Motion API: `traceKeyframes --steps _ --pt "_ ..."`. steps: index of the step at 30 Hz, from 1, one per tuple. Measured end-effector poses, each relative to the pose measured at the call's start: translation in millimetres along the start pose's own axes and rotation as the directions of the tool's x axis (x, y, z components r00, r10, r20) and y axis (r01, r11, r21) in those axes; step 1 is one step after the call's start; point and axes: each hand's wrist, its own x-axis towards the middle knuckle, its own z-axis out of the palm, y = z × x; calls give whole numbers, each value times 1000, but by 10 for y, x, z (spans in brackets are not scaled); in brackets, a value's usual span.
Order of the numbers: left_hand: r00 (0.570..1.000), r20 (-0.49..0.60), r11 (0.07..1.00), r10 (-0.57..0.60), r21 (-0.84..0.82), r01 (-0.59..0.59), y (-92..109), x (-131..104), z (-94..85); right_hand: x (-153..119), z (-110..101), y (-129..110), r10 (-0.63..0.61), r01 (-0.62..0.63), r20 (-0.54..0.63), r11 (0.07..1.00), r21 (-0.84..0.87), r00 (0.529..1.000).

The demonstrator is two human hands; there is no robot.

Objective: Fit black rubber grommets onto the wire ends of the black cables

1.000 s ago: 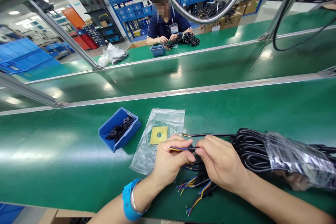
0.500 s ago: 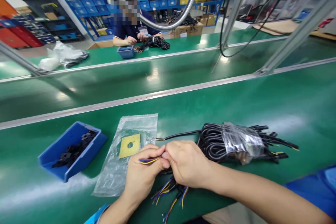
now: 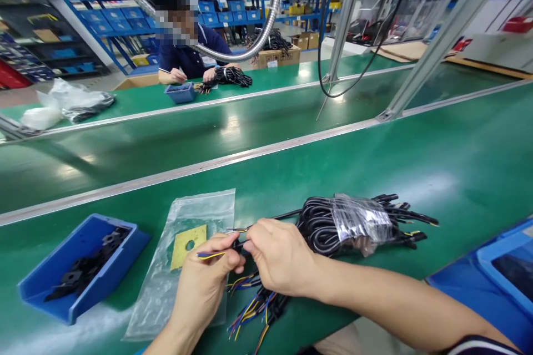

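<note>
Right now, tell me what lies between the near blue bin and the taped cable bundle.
In the head view: the clear bag, yellow plate, loose wire ends, and the left hand and right hand gripping a black cable.

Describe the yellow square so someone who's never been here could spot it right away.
On the near green bench, find the blue bin, then the clear plastic bag to its right. Within the bag's outline, beside the left hand, is the yellow square. Its yellow face and round hole distinguish it from the bin's black parts.
</note>
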Motion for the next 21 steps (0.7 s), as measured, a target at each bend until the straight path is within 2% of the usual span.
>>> traceKeyframes --steps 5,10,13,17,21 --pt "999 43 997 16 69 -19 -73 -36 -66 1 -16 -8 -29 29 25 1000 -5 999" --pt "998 69 1000 2 14 -3 -83 -106 49 -21 -43 -33 -36 34 39 998 52 999" --pt "998 34 997 58 41 -59 -66 -125 119 -31 -53 -28 -38 34 43 996 86 998" --pt "988 -8 974 157 165 -153 -13 -118 143 -42 -51 -9 -52 44 63 992 117 997" --pt "997 -26 994 69 87 -66 51 -78 133 -34 -63 8 -32 21 78 990 139 996"
